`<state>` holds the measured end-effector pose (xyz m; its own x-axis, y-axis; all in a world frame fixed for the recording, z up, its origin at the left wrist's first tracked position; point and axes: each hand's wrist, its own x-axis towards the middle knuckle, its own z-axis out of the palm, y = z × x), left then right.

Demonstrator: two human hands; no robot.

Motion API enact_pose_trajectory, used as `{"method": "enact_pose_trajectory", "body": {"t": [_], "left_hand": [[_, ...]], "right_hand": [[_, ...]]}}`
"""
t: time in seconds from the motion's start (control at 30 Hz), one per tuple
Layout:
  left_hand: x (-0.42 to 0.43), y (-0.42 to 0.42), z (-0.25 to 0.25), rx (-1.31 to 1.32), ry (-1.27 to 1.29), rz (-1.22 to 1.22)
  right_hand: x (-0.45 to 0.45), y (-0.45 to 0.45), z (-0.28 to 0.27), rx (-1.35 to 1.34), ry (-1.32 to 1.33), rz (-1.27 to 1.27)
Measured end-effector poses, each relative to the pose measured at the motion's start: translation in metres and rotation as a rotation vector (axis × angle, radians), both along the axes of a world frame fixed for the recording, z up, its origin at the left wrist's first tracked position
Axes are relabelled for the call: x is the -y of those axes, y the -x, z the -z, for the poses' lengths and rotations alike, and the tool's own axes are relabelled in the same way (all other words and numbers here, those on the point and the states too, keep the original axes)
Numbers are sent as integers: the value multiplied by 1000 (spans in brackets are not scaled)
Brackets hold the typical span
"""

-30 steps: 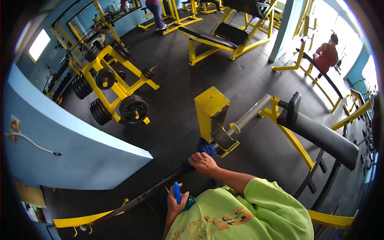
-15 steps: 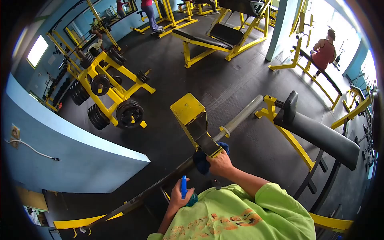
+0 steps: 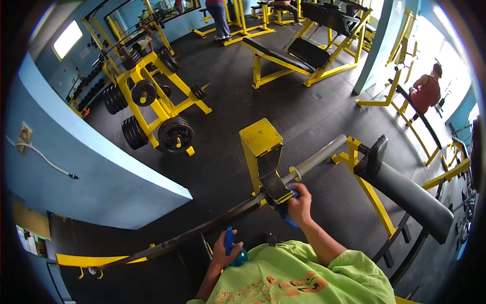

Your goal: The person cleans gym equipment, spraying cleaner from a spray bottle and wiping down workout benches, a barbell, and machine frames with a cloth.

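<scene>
My left hand is wrapped round a teal spray bottle with a blue nozzle, close to my green shirt. A blue cloth is in my right hand, pressed at the yellow and black rack hook beside the bar. The long metal barbell rests in this hook, below the yellow upright post. Its thick silver sleeve points to the upper right. Part of the cloth is hidden behind my fingers and the hook.
A yellow plate rack with black weights stands at the left, beyond a low blue wall. A black padded bench is at the right. A person in a red top sits farther back; another person stands near machines.
My right hand has moved right with the cloth, from the bar left of the hook to the hook's right side. My left hand still holds the bottle. The camera view has shifted.
</scene>
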<state>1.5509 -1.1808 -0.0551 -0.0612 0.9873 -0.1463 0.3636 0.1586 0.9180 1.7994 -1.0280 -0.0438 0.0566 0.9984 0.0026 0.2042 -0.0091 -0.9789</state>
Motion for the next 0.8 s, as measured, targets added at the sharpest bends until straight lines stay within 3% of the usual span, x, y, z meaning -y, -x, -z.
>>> {"method": "enact_pose_trajectory", "body": {"t": [0.03, 0.07, 0.13, 0.17, 0.2, 0.3, 0.37, 0.4, 0.47, 0.53, 0.6, 0.73, 0.8], "left_hand": [[2, 1, 1, -3, 24, -19], [3, 0, 1, 3, 22, -29], [1, -2, -6, -9, -30, 4], [0, -2, -6, -14, -31, 13], [-1, -3, -6, -22, 32, 27], [-10, -6, -17, -43, 69, 57], [-7, -8, -18, -38, 60, 55], [-8, -7, -15, -55, 46, 75], [-16, -7, -11, -69, 13, 99], [-14, -8, -13, -40, -9, 92], [-12, -9, -17, -47, 26, 99], [-6, 5, -2, -45, 18, 101], [2, 8, -1, -28, 15, 66]], "right_hand": [[-4, 2, 9, -268, -21, 278], [-12, 13, 25, -262, -22, 269], [-23, 50, 56, -372, -278, 427], [-18, 59, 59, 91, -387, 344], [-24, 76, 82, 350, -488, 424], [-32, 59, 95, 278, -442, 306], [-29, 32, 50, -348, 156, 88], [-27, 31, 47, -345, 159, 93], [-35, 41, 40, -1153, 333, 200], [-31, 53, 67, -1081, 256, 212], [-34, 55, 78, -1226, 426, 211], [-17, 4, 9, -1314, 622, -89], [-1, -3, -44, -1329, 547, -93]]}}
